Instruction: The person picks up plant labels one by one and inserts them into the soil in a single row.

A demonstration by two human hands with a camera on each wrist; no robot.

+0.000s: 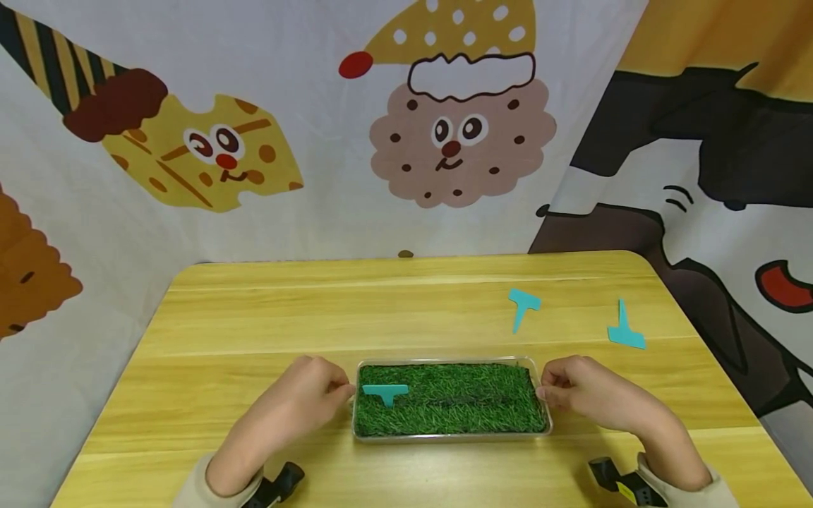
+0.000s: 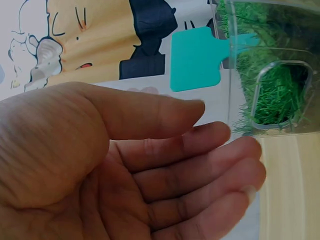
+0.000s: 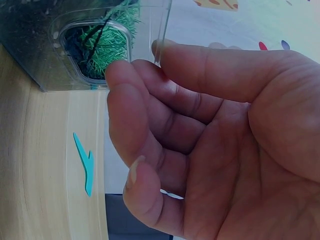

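A clear plastic tray [image 1: 454, 438] filled with artificial grass [image 1: 470, 413] stands between my two hands. One teal T-shaped plant label [image 1: 385, 390] is stuck upright in the grass near the left end; its broad head shows in the left wrist view above my thumb. My left hand [image 1: 301, 395] is at the tray's left end, its fingers loosely bent with nothing between them. At the opposite end, my right hand [image 1: 593, 395] pinches the tray's rim, the thumb [image 3: 200, 67] on the top edge and the fingers against the end wall.
Two more teal plant labels lie flat on the wooden table [image 1: 241, 317]: one label [image 1: 524, 305] behind the tray, the other label [image 1: 625, 331] farther right. A printed cartoon curtain [image 1: 330, 226] hangs directly behind the table. Dark wrist cameras sit on both wrists.
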